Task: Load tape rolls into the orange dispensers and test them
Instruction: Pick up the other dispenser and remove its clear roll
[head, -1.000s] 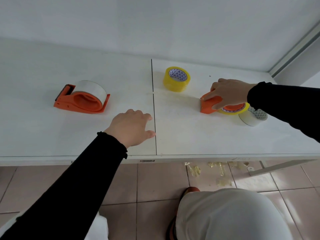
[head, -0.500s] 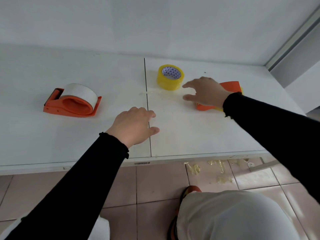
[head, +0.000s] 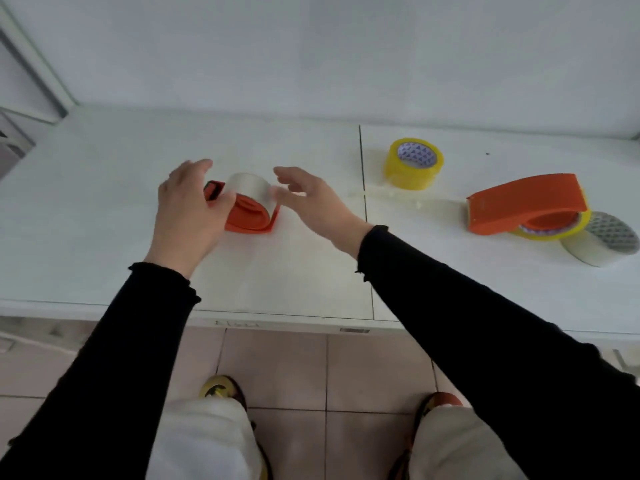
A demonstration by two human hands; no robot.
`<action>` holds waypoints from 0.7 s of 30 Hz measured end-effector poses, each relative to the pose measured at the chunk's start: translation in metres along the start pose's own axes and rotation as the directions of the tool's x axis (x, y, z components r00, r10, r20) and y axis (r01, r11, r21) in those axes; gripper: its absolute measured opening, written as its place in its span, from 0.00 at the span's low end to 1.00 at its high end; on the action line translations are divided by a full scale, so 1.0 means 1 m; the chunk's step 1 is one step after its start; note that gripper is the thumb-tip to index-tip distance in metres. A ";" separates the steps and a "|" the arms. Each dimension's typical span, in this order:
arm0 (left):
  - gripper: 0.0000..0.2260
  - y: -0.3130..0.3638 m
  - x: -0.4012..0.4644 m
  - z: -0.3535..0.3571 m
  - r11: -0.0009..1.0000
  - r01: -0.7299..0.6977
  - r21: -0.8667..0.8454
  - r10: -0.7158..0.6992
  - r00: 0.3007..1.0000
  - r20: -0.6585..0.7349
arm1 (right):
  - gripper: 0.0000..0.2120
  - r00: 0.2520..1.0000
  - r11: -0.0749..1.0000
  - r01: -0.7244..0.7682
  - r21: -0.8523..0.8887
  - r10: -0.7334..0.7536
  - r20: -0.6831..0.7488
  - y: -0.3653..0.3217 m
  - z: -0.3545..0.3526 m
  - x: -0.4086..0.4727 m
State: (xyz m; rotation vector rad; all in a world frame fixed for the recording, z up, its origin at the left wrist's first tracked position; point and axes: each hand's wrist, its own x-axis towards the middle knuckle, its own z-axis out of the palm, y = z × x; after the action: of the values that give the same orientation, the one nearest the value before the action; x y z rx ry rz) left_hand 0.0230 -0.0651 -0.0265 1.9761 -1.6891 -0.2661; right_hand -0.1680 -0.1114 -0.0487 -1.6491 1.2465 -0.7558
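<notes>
An orange dispenser loaded with a whitish tape roll lies on the white table. My left hand is over its left end, fingers spread and touching it. My right hand hovers open just right of the roll, fingertips close to it and blurred. A second orange dispenser lies at the right on a yellow roll, with nobody holding it. A loose yellow tape roll stands behind it. A whitish roll leans at the far right.
A seam splits the table into two panels. A strip of clear tape is stuck to the surface near the yellow roll. A white wall rises behind the table. Tiled floor, my knees and shoes show below the front edge.
My right hand let go of the right dispenser and crossed left to the other one. My left hand moved up onto that dispenser. The view swung to the left.
</notes>
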 end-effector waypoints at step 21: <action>0.25 0.073 -0.031 0.019 0.797 -0.062 -0.601 -0.006 0.994 -0.110 | 0.19 0.991 0.941 0.040 0.336 0.007 -0.137 -0.015 -0.040 -0.092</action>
State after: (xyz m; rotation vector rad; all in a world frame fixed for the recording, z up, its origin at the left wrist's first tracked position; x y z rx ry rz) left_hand -0.0553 -0.0460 -0.0113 1.4512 -1.3367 -0.5985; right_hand -0.2253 -0.0343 -0.0145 -1.3461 1.1227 -1.0461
